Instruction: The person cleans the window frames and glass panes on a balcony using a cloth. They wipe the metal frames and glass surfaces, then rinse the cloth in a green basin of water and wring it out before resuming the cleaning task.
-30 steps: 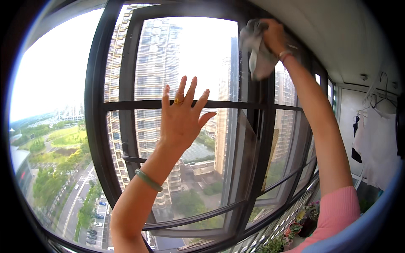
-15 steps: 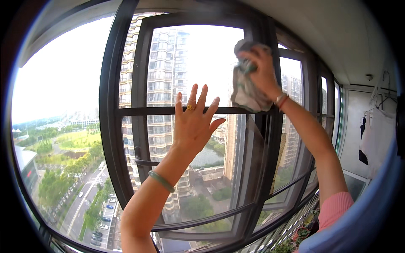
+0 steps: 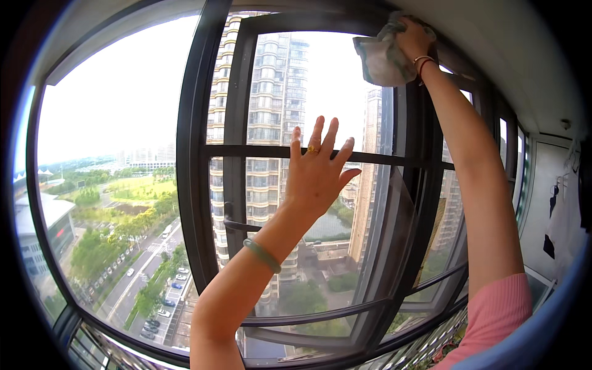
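My right hand (image 3: 414,40) reaches up to the top right corner of the window, its fingers wrapped round a crumpled grey-white cloth (image 3: 383,60). Loose folds of the cloth hang over the dark frame and the upper part of the glass (image 3: 338,74). Lower down, my left hand (image 3: 316,176) is spread flat in front of the window's dark crossbar (image 3: 385,160), fingers apart and holding nothing. Whether its palm presses on the bar or the pane cannot be seen. A ring and a green bangle (image 3: 262,256) are on the left arm.
A curved dark window handle (image 3: 239,226) juts out left of my left wrist. Clothes (image 3: 564,213) hang at the far right by a pale door. Metal railings (image 3: 394,357) run below the window; towers and a street lie outside.
My right hand has carried the cloth up from beside the right frame to the top corner. The whole view has shifted, while my left hand keeps its place by the crossbar.
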`<action>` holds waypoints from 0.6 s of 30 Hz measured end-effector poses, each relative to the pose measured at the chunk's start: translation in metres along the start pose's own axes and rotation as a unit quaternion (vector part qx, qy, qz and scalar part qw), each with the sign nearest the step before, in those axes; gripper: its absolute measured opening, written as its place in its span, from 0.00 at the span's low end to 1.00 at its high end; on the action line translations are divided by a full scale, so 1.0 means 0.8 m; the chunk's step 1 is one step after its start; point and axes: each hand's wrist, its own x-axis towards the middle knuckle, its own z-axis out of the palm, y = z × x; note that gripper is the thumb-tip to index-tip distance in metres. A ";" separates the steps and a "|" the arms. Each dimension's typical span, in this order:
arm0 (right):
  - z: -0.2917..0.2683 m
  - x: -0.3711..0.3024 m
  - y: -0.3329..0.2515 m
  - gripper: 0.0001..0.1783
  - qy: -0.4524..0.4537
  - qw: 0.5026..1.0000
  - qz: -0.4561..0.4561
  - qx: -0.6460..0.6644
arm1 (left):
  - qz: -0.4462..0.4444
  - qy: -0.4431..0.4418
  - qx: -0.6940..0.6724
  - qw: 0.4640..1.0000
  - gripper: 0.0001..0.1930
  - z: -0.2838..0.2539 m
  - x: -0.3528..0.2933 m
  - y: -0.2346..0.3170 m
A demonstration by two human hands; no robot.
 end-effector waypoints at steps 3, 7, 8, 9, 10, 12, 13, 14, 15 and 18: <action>-0.006 -0.063 -0.117 0.18 -0.005 0.974 -0.184 0.134 | -0.006 -0.012 0.011 1.000 0.27 0.002 -0.006 -0.007; -0.023 -0.132 -0.280 0.22 -0.059 0.876 -0.413 0.243 | -0.014 -0.025 0.009 1.000 0.26 -0.004 -0.006 -0.011; -0.021 -0.119 -0.277 0.23 -0.025 0.881 -0.424 0.211 | -0.016 -0.034 0.000 0.999 0.25 -0.005 -0.005 -0.012; -0.011 -0.100 -0.267 0.24 0.004 0.882 -0.436 0.176 | -0.009 -0.011 0.004 1.000 0.25 -0.004 -0.004 -0.012; 0.002 -0.079 -0.251 0.24 0.030 0.882 -0.450 0.139 | -0.004 0.012 0.006 1.000 0.25 0.000 -0.002 -0.009; 0.001 -0.042 -0.176 0.28 0.024 0.940 -0.329 0.091 | 0.002 0.017 0.013 1.000 0.25 0.002 -0.006 -0.012; 0.000 -0.027 -0.118 0.27 0.034 0.955 -0.290 0.043 | 0.005 0.018 0.012 1.000 0.25 0.005 -0.005 -0.010; 0.005 -0.004 -0.058 0.23 0.030 0.970 -0.236 -0.051 | 0.004 0.022 0.008 1.000 0.26 0.009 -0.004 -0.005; -0.004 -0.013 -0.034 0.18 -0.026 0.986 -0.148 -0.077 | 0.003 0.009 0.028 1.000 0.26 0.005 -0.009 -0.014; 0.018 0.008 0.058 0.15 -0.029 0.989 -0.058 -0.132 | -0.007 0.012 0.014 1.000 0.27 0.008 -0.005 0.005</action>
